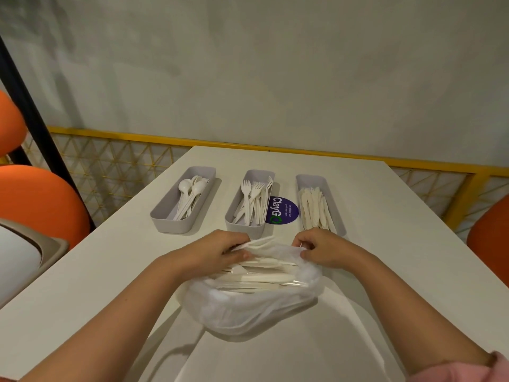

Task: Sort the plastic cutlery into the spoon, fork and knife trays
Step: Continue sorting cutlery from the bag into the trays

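Three grey trays stand in a row on the white table. The left tray (165, 210) holds spoons, the middle tray (234, 216) holds forks, the right tray (334, 199) holds knives. In front of them lies a clear plastic bag (248, 310) with several white cutlery pieces (261, 277) inside. My left hand (217, 252) pinches the bag's rim on the left. My right hand (322, 249) pinches the rim on the right, and the mouth is spread between them.
A purple round sticker (283, 210) lies on the table (385, 244) between the fork and knife trays. Orange chairs (35, 199) stand to the left and far right. A yellow mesh railing (110, 166) runs behind the table.
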A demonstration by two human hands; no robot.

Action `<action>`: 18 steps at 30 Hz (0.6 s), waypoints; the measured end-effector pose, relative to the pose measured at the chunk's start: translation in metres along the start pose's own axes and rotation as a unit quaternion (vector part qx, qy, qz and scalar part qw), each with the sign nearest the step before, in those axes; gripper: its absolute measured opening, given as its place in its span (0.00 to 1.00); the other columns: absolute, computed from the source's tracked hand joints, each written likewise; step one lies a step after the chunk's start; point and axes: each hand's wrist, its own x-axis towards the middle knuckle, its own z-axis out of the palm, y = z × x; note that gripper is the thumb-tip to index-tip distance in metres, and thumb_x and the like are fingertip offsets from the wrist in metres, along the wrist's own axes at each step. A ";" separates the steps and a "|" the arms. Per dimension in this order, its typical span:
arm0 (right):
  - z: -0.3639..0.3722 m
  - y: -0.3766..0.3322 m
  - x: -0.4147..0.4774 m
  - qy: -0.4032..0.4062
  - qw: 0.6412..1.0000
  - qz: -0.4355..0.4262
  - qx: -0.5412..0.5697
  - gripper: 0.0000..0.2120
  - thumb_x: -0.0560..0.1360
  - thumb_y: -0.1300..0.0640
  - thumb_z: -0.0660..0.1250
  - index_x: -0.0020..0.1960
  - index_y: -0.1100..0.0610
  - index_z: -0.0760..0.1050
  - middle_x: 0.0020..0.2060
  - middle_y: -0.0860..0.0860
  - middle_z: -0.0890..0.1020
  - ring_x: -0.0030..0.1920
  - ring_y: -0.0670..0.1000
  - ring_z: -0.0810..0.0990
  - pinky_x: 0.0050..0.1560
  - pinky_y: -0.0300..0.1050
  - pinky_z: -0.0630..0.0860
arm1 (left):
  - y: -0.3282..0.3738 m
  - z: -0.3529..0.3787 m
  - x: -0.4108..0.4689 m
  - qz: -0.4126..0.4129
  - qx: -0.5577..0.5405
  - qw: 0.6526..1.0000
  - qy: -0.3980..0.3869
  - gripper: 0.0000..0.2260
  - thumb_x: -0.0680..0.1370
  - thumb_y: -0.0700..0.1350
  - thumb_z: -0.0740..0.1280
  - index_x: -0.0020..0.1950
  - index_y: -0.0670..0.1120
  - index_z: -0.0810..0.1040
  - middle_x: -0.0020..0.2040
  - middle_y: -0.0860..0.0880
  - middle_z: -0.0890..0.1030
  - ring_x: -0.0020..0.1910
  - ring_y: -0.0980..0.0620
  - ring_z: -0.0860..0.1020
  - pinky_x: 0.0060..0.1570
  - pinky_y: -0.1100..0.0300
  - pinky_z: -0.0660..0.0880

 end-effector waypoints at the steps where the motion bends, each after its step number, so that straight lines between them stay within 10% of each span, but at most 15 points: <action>1: 0.000 0.000 0.000 -0.002 1.000 -0.002 -0.002 0.10 0.75 0.66 0.61 0.50 0.54 0.77 0.33 0.45 0.70 0.34 0.43 0.67 0.33 0.32 0.62 | -0.001 0.001 0.000 0.001 0.023 1.000 -0.020 0.08 0.79 0.50 0.62 0.49 0.46 0.76 0.44 0.50 0.76 0.39 0.56 0.71 0.40 0.65 0.67; 10: 0.004 -0.003 0.003 -0.001 1.000 0.004 -0.016 0.11 0.75 0.66 0.59 0.48 0.52 0.75 0.34 0.45 0.70 0.37 0.46 0.68 0.35 0.35 0.64 | -0.001 0.010 -0.001 -0.005 -0.005 0.997 -0.073 0.21 0.71 0.58 0.70 0.61 0.53 0.76 0.51 0.60 0.75 0.52 0.61 0.74 0.54 0.67 0.70; 18: 0.005 -0.009 -0.003 -0.030 0.999 -0.001 -0.041 0.11 0.76 0.64 0.59 0.52 0.53 0.76 0.38 0.46 0.73 0.40 0.48 0.71 0.35 0.35 0.65 | 0.006 0.008 -0.004 -0.021 0.013 0.998 -0.049 0.10 0.77 0.50 0.64 0.48 0.43 0.74 0.40 0.46 0.75 0.35 0.55 0.68 0.39 0.61 0.66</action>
